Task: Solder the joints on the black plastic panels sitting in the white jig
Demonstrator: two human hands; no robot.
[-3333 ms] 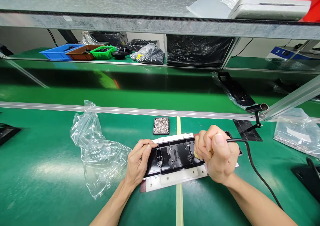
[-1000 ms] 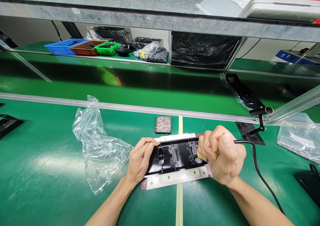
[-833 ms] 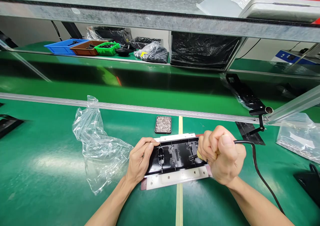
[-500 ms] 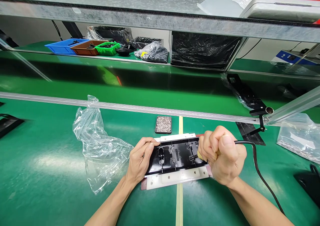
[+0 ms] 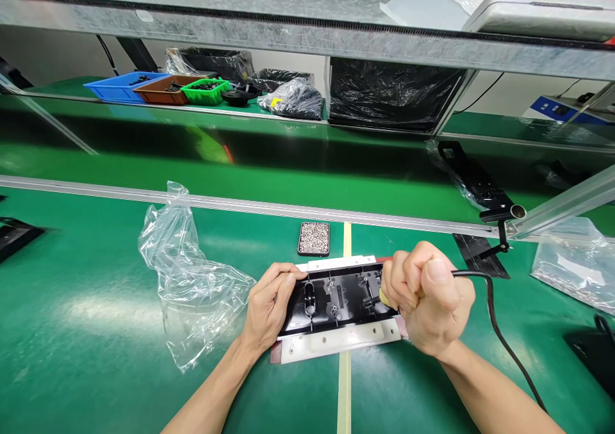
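Note:
A long black plastic panel (image 5: pixel 321 299) lies in a white and red fixture (image 5: pixel 341 338), its ribbed and bossed side facing up. At the panel's left end my left hand (image 5: pixel 270 306) is closed on its edge, thumb and fingers near the upper left corner. My right hand (image 5: pixel 427 296) is a fist around a corded tool with a yellowish grip (image 5: pixel 384 297), which looks like a soldering iron. Its tip points left and down over the panel's right part. The hand hides most of the tool and the panel's right end. A black cable (image 5: pixel 491 312) trails from the fist.
Beyond the fixture sits a small black tray (image 5: pixel 314 239) of tiny metal parts. A crumpled clear bag (image 5: pixel 196 287) lies left. A tube-shaped tool holder (image 5: pixel 502 219) and a bag of small parts (image 5: pixel 571 264) are right. Blue (image 5: pixel 125 87), brown and green bins stand behind, under a metal shelf (image 5: pixel 288 34).
Both hands, the panel and the tool stay practically where they were. Only a very slight shift of the camera view shows.

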